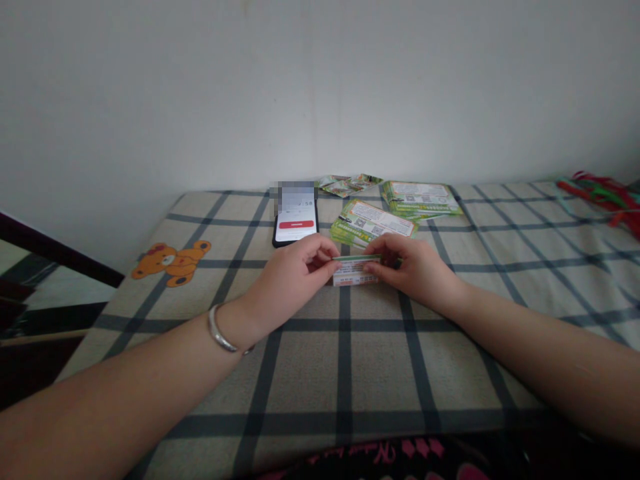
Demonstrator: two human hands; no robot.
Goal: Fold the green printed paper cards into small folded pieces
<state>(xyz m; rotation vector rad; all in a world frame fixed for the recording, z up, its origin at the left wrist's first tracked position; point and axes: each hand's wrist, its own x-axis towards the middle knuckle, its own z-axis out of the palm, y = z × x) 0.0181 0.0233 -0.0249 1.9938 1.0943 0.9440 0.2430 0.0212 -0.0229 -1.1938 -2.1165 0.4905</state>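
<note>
White, small printed paper card with a green upper edge [356, 270] is standing tilted around the middle of the beige cloth surface with dark blue checks [310, 373], lying nearer its far edge than its near one. The left hand [295, 273] is pinching the card's left end between thumb and fingers, and the right hand [417, 263] is pinching its right end; whether the lower edge is touching the cloth, I cannot tell. Toward the far edge, a black-framed phone with a lit screen [296, 233] is lying just beyond the left hand, while a green-and-white stack of printed cards [375, 219] is resting just beyond the right. If the two pinches are pulling unevenly, the thin paper could be skewing or creasing crookedly; if the right knuckles are drifting forward, they could be nudging that loose stack out of line.
</note>
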